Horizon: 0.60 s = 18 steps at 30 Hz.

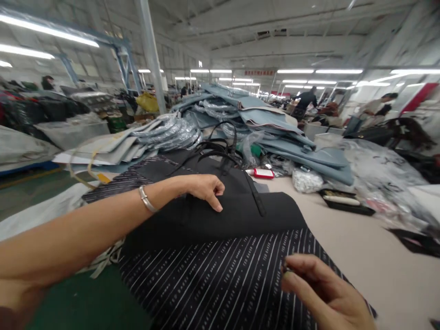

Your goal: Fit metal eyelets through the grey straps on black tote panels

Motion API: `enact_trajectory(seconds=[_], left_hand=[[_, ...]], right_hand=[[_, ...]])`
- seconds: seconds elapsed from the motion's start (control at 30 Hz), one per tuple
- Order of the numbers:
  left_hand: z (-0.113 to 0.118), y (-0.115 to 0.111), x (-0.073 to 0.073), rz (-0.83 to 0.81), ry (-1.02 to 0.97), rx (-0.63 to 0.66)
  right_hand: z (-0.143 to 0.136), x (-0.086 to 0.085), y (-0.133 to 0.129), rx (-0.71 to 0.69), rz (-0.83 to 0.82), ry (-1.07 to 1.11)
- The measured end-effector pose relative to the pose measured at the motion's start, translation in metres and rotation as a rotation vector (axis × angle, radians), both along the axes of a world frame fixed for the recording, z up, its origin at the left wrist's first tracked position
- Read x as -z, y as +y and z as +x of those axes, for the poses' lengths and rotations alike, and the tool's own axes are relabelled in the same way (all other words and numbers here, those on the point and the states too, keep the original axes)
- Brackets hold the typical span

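Observation:
A black bag panel [275,208] lies in front of me, joined to black lining printed with white lettering and slanting stripes [213,279]. My left hand [206,189], with a silver bangle at the wrist, is over the black panel, its fingers curled and thumb pointing down; whatever it may grip is hidden. My right hand [316,286] is raised over the printed lining at the lower right, thumb and forefinger pinching a small dark metal piece [285,266]. Black straps [256,195] lie across the panel, and looped handles [222,149] stand behind it.
A big pile of blue-grey panels [271,121] rises behind the work. A red and white glue bottle [263,173], a small white plastic bag [307,179] and a black tray [347,201] sit on the table [350,243]. Several people are farther back.

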<state>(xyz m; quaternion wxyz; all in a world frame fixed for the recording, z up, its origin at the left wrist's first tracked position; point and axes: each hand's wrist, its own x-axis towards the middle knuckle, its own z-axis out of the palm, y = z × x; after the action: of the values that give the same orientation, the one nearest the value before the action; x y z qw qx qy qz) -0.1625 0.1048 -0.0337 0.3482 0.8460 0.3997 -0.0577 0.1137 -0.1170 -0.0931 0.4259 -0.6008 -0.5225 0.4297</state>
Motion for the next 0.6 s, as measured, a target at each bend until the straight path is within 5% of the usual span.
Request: enact_trajectory(seconds=[0.13,0.3,0.5,0.6], left_hand=[[0.045,-0.022,0.010,-0.264,-0.143,0.058],[0.083,-0.037,0.032,-0.621,-0.186,-0.030],[0.096,-0.039,0.046,-1.039,-0.182,-0.040],[0.096,-0.038,0.054,-1.107,-0.200,-0.031]], right_hand=[[-0.009,0.006,-0.011,0.017,-0.017,-0.077],[0.002,0.025,-0.019,0.098,-0.083,-0.057],[0.008,0.020,-0.016,0.100,-0.124,0.029],[0.005,0.017,-0.015,0.110,-0.118,0.012]])
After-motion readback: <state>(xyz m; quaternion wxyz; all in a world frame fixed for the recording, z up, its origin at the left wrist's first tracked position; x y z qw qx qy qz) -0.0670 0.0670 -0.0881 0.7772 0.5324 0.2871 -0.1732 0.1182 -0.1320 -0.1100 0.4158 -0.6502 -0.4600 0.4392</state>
